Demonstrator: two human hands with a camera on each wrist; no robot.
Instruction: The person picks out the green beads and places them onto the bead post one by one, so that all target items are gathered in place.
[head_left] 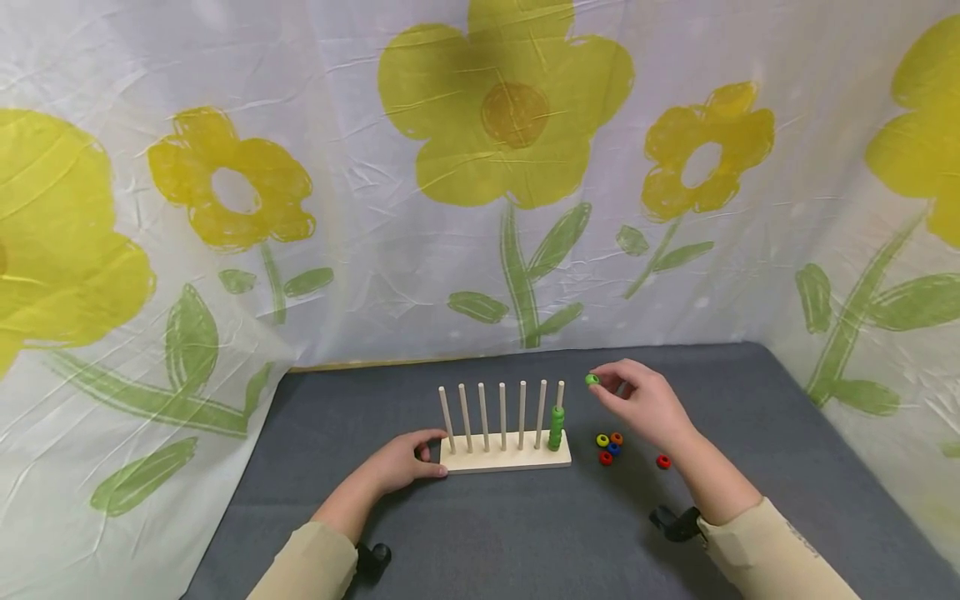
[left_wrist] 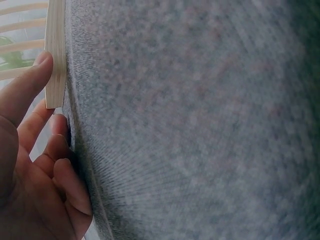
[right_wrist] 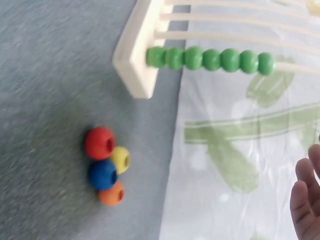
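A pale wooden peg rack (head_left: 498,460) with several upright dowels stands on the table. Green beads (head_left: 556,429) are stacked on its rightmost dowel, whose bare top sticks out above them. My left hand (head_left: 401,462) grips the left end of the rack's base, thumb (left_wrist: 44,64) on the front edge and index finger behind. Up and to the right of the stack, my right hand (head_left: 643,404) pinches a loose green bead (head_left: 592,379) between thumb and forefinger, apart from the dowel. In the right wrist view only some fingertips (right_wrist: 304,200) show, and that bead is out of sight.
Right of the rack lie loose beads in a cluster: yellow (head_left: 602,440), orange (head_left: 617,438), blue (head_left: 613,449) and red (head_left: 605,458). Another red bead (head_left: 663,461) lies below the right wrist. A flower-printed curtain (head_left: 360,275) hangs behind the grey tabletop (head_left: 510,533).
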